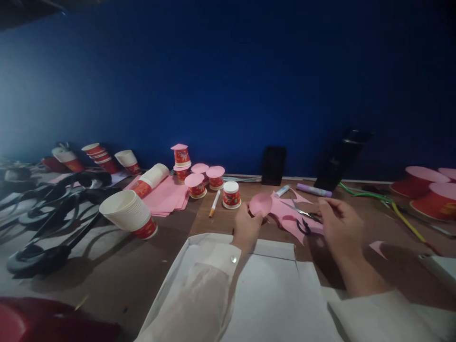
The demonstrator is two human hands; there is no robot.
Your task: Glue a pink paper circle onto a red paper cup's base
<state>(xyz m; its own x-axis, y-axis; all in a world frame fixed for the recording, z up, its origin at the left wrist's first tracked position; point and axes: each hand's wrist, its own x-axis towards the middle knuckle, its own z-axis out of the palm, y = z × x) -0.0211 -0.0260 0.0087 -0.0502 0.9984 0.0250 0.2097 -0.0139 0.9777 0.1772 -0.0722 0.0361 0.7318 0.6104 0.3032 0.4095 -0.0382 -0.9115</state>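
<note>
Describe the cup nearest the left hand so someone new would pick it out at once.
Start at the blue wall and come down to the brown table. Between the white-and-orange marker and the left hand stands a small red cup, upside down. Its white top is bare, while the upside-down cups just left of it wear pink paper discs.

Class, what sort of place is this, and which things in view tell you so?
Probably a craft workspace at a cluttered table: there are a stack of pink paper, scissors beside cut pink scraps, and red paper cups topped with pink discs.
</note>
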